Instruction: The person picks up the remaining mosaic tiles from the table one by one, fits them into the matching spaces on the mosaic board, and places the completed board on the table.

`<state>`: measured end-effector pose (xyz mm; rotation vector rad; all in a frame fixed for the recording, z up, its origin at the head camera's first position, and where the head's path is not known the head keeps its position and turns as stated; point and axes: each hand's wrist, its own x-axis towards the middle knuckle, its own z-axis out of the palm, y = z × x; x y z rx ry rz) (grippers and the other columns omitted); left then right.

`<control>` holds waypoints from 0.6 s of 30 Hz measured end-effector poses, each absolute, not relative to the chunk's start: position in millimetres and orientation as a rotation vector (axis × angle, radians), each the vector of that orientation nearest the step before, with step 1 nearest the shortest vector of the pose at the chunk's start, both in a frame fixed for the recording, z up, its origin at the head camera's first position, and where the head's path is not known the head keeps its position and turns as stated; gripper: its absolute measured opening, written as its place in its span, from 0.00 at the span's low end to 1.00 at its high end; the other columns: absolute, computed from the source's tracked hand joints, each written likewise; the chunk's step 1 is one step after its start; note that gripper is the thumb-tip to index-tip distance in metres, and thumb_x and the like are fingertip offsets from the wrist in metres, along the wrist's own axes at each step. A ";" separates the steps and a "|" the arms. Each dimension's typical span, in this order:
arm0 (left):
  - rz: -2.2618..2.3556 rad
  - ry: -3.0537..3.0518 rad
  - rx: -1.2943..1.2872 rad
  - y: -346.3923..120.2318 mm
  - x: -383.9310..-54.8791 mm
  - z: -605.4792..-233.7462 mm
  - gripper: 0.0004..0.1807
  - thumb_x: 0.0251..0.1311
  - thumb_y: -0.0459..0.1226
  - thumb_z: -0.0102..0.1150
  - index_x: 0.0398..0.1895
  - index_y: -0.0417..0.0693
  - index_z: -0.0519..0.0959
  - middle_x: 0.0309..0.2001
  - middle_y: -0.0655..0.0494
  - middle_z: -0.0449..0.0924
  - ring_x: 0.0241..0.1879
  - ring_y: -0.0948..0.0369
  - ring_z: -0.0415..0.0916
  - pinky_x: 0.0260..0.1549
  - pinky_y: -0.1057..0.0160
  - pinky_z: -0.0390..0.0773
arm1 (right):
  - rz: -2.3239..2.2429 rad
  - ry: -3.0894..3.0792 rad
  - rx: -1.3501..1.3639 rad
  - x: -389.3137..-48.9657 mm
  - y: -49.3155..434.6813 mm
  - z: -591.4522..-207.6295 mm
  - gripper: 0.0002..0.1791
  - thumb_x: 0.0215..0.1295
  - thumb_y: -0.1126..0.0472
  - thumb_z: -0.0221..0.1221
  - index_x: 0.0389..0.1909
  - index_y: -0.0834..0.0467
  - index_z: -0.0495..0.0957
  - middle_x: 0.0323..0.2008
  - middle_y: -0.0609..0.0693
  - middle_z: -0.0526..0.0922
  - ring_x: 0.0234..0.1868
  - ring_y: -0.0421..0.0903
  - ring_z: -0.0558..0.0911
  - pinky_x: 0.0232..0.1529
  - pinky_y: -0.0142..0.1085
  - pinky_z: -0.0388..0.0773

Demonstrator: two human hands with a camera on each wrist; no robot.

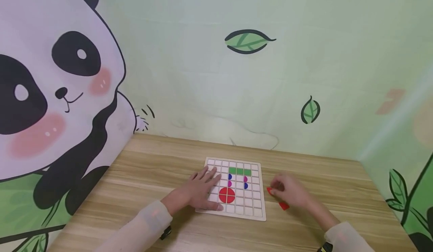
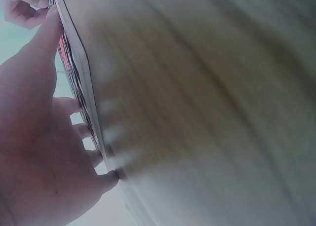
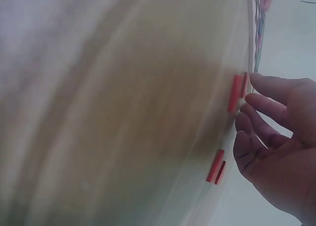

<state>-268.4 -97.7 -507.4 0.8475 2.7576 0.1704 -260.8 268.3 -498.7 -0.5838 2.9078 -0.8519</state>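
A white square grid board [image 1: 248, 214] lies on the table. It carries a red disc of quarter pieces [image 1: 227, 195], a row of green squares [image 1: 239, 171], and small blue and magenta half-rounds [image 1: 245, 182]. My left hand [image 1: 203, 190] rests spread over the board's left side, thumb along its near edge. To the right of the board, my right hand [image 1: 291, 190] pinches a small red piece [image 1: 270, 191] between thumb and index finger at table level. Another red piece [image 1: 283, 205] lies just nearer. Seen edge-on in the right wrist view, thin red pieces [image 3: 216, 166] lie in two spots.
The wood-grain table [image 1: 162, 158] runs back to a pale green wall cloth [image 1: 189, 75] printed with leaves. A large printed panda [image 1: 77, 94] covers the left side. Dark bands show at both sleeve cuffs.
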 end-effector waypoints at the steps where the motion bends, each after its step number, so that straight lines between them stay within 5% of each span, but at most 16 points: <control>1: 0.171 2.757 0.848 -97.9 -268.7 -507.5 0.63 0.57 0.79 0.54 0.88 0.57 0.49 0.88 0.51 0.39 0.85 0.43 0.33 0.78 0.35 0.48 | -0.840 2.916 -0.577 -260.1 267.9 -499.4 0.06 0.67 0.64 0.72 0.41 0.58 0.85 0.39 0.46 0.82 0.39 0.42 0.79 0.42 0.38 0.81; 18: 0.167 2.756 0.865 -99.2 -267.7 -508.1 0.63 0.57 0.79 0.53 0.88 0.57 0.49 0.87 0.51 0.39 0.85 0.43 0.33 0.78 0.35 0.48 | -0.836 2.905 -0.558 -253.1 259.4 -502.6 0.08 0.65 0.65 0.72 0.42 0.58 0.84 0.40 0.47 0.79 0.41 0.43 0.78 0.44 0.39 0.80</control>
